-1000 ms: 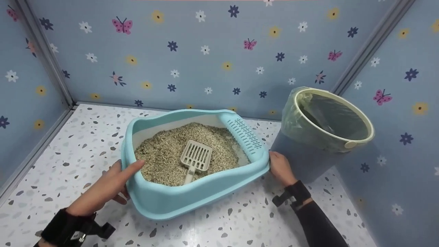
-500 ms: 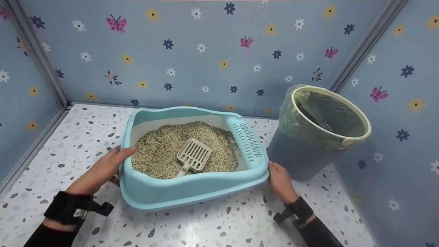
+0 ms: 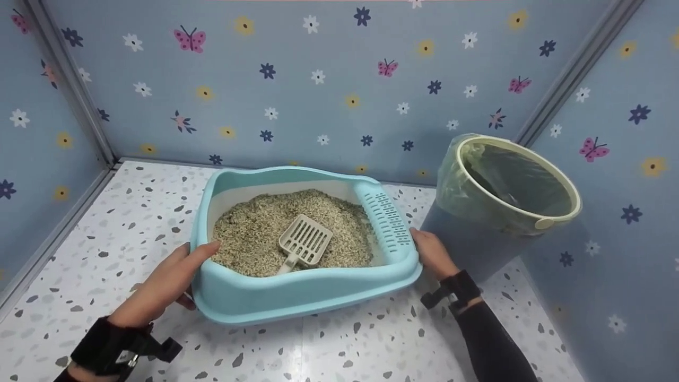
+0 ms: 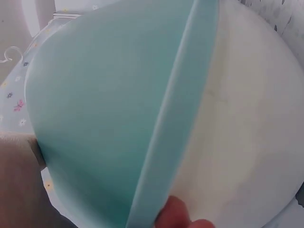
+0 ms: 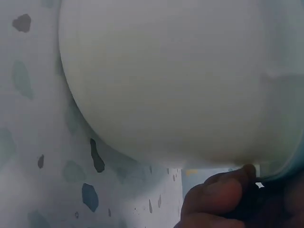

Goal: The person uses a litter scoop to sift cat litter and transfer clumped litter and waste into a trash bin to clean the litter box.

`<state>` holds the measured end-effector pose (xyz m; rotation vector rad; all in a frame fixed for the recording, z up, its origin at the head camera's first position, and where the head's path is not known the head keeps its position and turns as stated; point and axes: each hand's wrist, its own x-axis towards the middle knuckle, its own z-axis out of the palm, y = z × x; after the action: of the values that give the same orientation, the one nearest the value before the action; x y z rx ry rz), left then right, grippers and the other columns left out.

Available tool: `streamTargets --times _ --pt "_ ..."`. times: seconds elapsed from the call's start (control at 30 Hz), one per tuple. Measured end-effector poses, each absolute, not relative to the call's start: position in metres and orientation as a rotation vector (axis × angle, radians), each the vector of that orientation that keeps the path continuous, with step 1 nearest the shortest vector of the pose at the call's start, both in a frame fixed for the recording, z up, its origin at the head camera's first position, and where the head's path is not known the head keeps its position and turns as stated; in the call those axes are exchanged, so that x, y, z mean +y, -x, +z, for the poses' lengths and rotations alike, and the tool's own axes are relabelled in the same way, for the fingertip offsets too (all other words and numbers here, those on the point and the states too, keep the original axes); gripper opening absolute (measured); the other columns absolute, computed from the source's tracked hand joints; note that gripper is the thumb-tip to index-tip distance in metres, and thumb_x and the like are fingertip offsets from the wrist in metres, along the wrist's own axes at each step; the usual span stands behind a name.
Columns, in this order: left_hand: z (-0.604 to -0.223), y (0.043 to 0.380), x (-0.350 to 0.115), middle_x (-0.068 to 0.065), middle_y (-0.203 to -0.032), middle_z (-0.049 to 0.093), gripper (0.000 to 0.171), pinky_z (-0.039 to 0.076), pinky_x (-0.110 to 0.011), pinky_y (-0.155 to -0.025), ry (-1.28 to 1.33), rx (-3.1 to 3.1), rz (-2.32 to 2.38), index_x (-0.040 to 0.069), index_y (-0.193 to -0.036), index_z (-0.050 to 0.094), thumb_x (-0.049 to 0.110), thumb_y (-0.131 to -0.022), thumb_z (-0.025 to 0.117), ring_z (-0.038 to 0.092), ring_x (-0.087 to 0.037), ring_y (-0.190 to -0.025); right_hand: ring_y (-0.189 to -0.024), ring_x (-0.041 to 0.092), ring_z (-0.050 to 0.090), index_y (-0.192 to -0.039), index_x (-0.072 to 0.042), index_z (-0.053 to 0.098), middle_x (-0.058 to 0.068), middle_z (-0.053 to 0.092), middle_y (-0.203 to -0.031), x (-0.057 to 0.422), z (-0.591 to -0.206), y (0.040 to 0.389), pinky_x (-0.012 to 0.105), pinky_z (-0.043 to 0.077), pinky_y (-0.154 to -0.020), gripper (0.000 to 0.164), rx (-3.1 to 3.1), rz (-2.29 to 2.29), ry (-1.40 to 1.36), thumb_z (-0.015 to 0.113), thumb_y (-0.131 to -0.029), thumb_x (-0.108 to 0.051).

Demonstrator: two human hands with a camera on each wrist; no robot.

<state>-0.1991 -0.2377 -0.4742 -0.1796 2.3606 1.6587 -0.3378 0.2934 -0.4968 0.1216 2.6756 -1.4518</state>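
Note:
A light-blue litter box (image 3: 297, 297) with a white lower body stands on the speckled floor, filled with grainy cat litter (image 3: 249, 233). On the litter lies a pale slotted litter scoop (image 3: 306, 239), its handle partly hidden behind the front rim. My left hand (image 3: 172, 276) grips the box's left side, thumb over the rim; its fingertips (image 4: 173, 213) show under the rim in the left wrist view. At the right end, my right hand (image 3: 435, 254) holds the edge below the perforated step (image 3: 387, 223), with curled fingers (image 5: 213, 194) under the rim in the right wrist view.
A grey-blue trash bin (image 3: 467, 239) with a cream ring and a translucent liner (image 3: 451, 180) stands close behind my right hand. Flowered wall panels (image 3: 318, 106) enclose the back and both sides. Speckled floor (image 3: 138, 212) shows around the box.
The litter box has turned slightly clockwise in the head view: its left front corner has moved back and its right end has come nearer to me. Both hands have kept hold of it.

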Motion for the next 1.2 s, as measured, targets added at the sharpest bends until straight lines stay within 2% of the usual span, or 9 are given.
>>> streamTargets --times 0.2,0.37,0.43,0.63,0.73,0.83,0.97,1.1,1.2 --pt "-0.478 0.209 -0.243 -0.017 -0.104 0.071 0.096 0.051 -0.039 -0.056 0.164 2.422 1.612 -0.002 -0.169 0.033 0.073 -0.11 0.047 0.063 -0.029 -0.078 -0.098 0.025 0.065 -0.125 -0.001 0.079 0.009 0.073 -0.102 0.296 -0.504 0.329 0.036 0.049 -0.084 0.059 2.773 -1.381 -0.071 0.042 -0.12 -0.046" --pt "-0.481 0.225 -0.255 -0.014 -0.105 0.064 0.091 0.048 -0.035 -0.057 0.119 2.437 1.611 0.0 -0.163 0.043 0.074 -0.11 0.046 0.056 -0.025 -0.082 -0.083 0.025 0.063 -0.11 -0.002 0.077 0.009 0.067 -0.087 0.294 -0.51 0.306 0.036 0.047 -0.075 0.058 2.756 -1.461 -0.059 0.04 -0.121 -0.045" --pt "-0.482 0.232 -0.26 -0.013 -0.107 0.064 0.09 0.047 -0.034 -0.057 0.106 2.421 1.629 0.001 -0.165 0.043 0.073 -0.11 0.046 0.057 -0.024 -0.084 -0.08 0.025 0.062 -0.11 -0.004 0.076 0.008 0.065 -0.085 0.29 -0.511 0.294 0.035 0.046 -0.073 0.057 2.741 -1.492 -0.078 0.037 -0.122 -0.043" --pt "-0.478 0.229 -0.265 -0.018 -0.125 0.063 0.095 0.052 -0.04 -0.065 0.094 2.335 1.613 0.006 -0.173 0.033 0.078 -0.11 0.036 0.059 -0.028 -0.096 -0.082 0.021 0.064 -0.125 -0.001 0.077 0.006 0.069 -0.09 0.292 -0.511 0.29 0.033 0.046 -0.075 0.055 2.648 -1.576 -0.08 0.039 -0.122 -0.041" --pt "-0.473 0.214 -0.26 -0.024 -0.13 0.057 0.1 0.054 -0.045 -0.067 0.087 2.323 1.567 0.003 -0.174 0.025 0.08 -0.11 0.028 0.057 -0.031 -0.097 -0.075 0.02 0.061 -0.122 -0.001 0.077 0.007 0.069 -0.088 0.295 -0.508 0.308 0.033 0.045 -0.067 0.055 2.611 -1.58 -0.058 0.04 -0.121 -0.04" --pt "-0.469 0.2 -0.25 -0.028 -0.133 0.055 0.101 0.057 -0.046 -0.065 0.074 2.358 1.553 0.0 -0.175 0.016 0.077 -0.111 0.03 0.059 -0.033 -0.093 -0.075 0.02 0.06 -0.115 -0.004 0.078 0.008 0.069 -0.088 0.308 -0.523 0.34 0.034 0.045 -0.067 0.056 2.637 -1.558 0.038 0.04 -0.12 -0.044" --pt "-0.471 0.191 -0.237 -0.028 -0.13 0.06 0.096 0.057 -0.044 -0.06 0.085 2.418 1.585 0.003 -0.175 0.015 0.073 -0.112 0.037 0.06 -0.032 -0.087 -0.093 0.025 0.065 -0.111 -0.005 0.08 0.011 0.073 -0.097 0.314 -0.533 0.359 0.039 0.051 -0.085 0.058 2.726 -1.492 0.064 0.041 -0.12 -0.048" --pt "-0.475 0.188 -0.235 -0.025 -0.121 0.06 0.094 0.051 -0.041 -0.059 0.099 2.487 1.597 0.006 -0.174 0.02 0.074 -0.112 0.036 0.056 -0.033 -0.085 -0.115 0.035 0.066 -0.127 0.002 0.077 0.019 0.075 -0.116 0.295 -0.513 0.342 0.053 0.047 -0.112 0.06 2.739 -1.458 -0.026 0.037 -0.121 -0.043" --pt "-0.478 0.189 -0.241 -0.029 -0.136 0.059 0.093 0.061 -0.054 -0.081 0.047 2.526 1.634 0.005 -0.177 0.014 0.07 -0.114 0.033 0.063 -0.043 -0.11 -0.117 0.035 0.065 -0.128 0.001 0.077 0.018 0.075 -0.117 0.288 -0.508 0.331 0.054 0.046 -0.115 0.059 2.76 -1.44 -0.035 0.037 -0.122 -0.041"
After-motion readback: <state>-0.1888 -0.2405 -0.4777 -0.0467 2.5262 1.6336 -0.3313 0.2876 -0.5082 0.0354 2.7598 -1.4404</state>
